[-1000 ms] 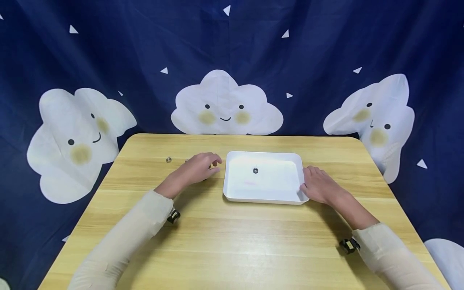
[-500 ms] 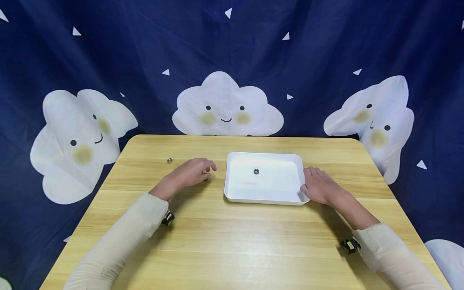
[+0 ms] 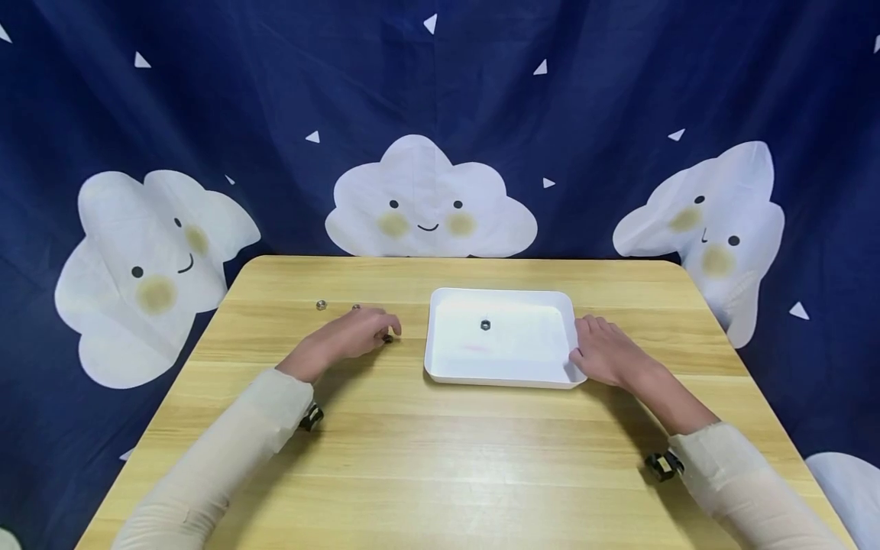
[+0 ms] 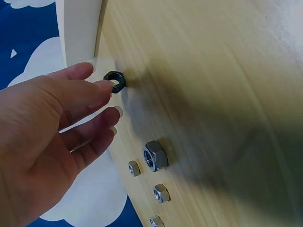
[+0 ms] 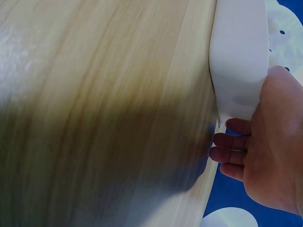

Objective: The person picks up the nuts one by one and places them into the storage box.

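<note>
My left hand reaches over the table left of the white tray, fingers loosely bent. In the left wrist view its thumb tip overlaps the edge of a black hex nut; whether they touch I cannot tell. A large steel nut and smaller nuts stand on the table near the fingers. My right hand grips the tray's right wall; in the right wrist view, the fingers curl against its outer side. One dark nut lies inside the tray.
The wooden table has its back edge against a dark blue curtain printed with clouds. Toward the table's back left lie a silver nut and another nut.
My left hand has moved left and slightly nearer, away from the tray, and the black nut now shows at its fingertips. The right hand and tray have stayed put.
</note>
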A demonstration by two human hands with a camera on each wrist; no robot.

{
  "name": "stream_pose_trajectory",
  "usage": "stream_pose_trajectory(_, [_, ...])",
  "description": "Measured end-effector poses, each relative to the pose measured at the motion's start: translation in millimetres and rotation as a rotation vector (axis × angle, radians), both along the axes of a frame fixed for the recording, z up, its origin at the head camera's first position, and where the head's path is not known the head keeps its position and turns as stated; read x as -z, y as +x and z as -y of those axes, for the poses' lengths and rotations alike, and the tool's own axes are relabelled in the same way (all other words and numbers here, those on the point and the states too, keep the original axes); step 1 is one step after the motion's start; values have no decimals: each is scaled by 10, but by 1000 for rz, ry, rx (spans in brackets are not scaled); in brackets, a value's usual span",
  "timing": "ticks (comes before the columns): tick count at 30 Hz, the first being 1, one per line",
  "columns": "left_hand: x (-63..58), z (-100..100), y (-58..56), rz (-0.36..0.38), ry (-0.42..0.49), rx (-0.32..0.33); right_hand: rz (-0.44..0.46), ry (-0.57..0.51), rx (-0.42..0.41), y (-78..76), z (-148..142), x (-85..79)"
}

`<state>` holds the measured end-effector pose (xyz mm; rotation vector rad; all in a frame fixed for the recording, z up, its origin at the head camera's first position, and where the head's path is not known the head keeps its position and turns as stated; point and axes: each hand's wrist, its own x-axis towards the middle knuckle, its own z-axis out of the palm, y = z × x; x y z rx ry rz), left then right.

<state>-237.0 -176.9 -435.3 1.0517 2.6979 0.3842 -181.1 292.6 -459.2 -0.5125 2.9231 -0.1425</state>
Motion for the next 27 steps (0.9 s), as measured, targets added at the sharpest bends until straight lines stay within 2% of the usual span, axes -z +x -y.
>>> stream_pose_trajectory(13, [100,33,-30,-71,-36,45,-4,1,-1,3,-5,-9])
stream_pose_trajectory(23, [116,41,-58,-76,-47,70,-1,5,-2,5,-6,-6])
stream_pose_trajectory(27, [126,42,-70,-102,-51,88,5,5,0,5,-8,2])
